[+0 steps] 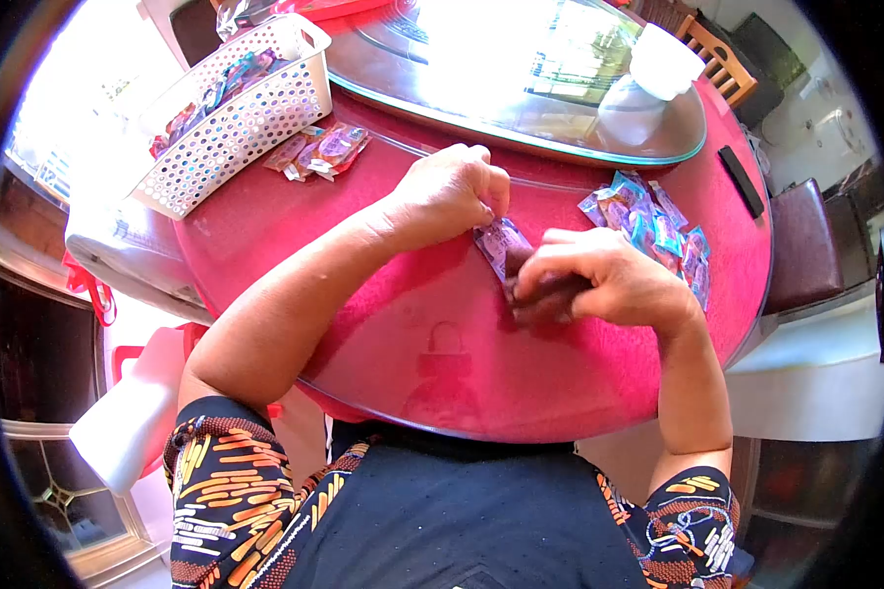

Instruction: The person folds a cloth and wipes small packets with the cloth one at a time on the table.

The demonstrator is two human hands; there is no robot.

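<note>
A small purple plastic packet (498, 245) is between my two hands, low over the red table. My left hand (449, 194) is closed in a pinch at the packet's upper left end. Curled fingers of my right hand (604, 275) grip its lower right end, and they hide that part. Just beyond my right hand lies a loose pile of purple and blue packets (643, 218). A smaller group of similar packets (322, 151) rests to the left, past my left hand. What is inside the packets cannot be made out.
A white perforated basket (255, 123) with more packets stands at the far left. A glass turntable (481, 108) carries a white bowl (663, 64). A dark bar-shaped object (741, 183) lies near the right edge of the red table (393, 363).
</note>
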